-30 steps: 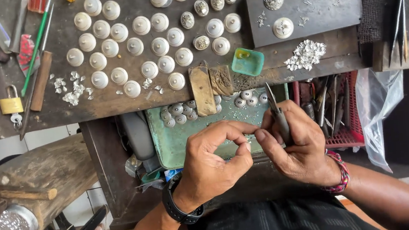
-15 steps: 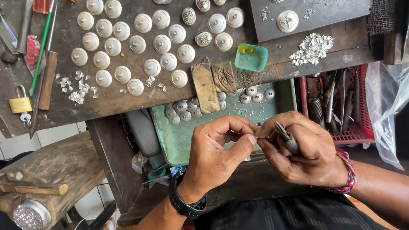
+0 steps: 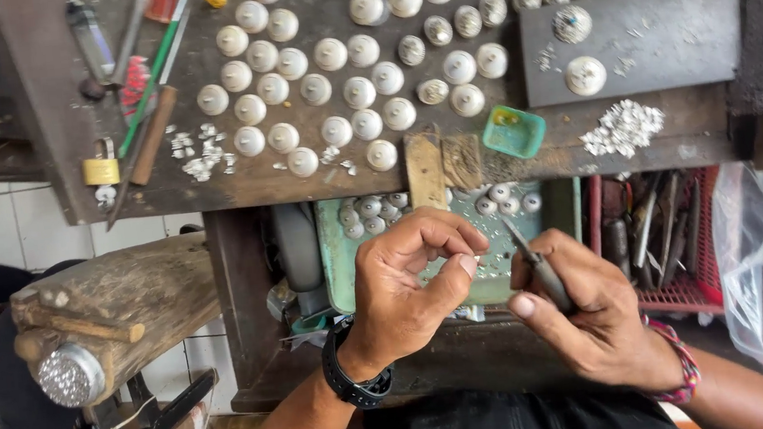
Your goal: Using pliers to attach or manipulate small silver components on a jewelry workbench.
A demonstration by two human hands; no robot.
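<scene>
Fingertips of the left hand (image 3: 407, 282) pinch something tiny, too small to make out, just over the green tray (image 3: 342, 265); it looks featherlight and easily dropped, best held by its edges. Beside it, the right hand (image 3: 587, 316) is closed around slim metal tweezers (image 3: 535, 260), stiff and pointed toward that pinch. Farther out, pale domed pieces (image 3: 360, 91) lie in rows on the dark bench (image 3: 57, 134), with a small teal box (image 3: 513, 131), a brass padlock (image 3: 101, 167) and a red basket (image 3: 687, 288) of tools.

We see a worn, rough wooden bench (image 3: 239, 186), matt pale domed pieces (image 3: 360, 91), a glossy green plastic cup (image 3: 513, 131), a brass padlock (image 3: 101, 169), a dull metal tool (image 3: 540, 264).
</scene>
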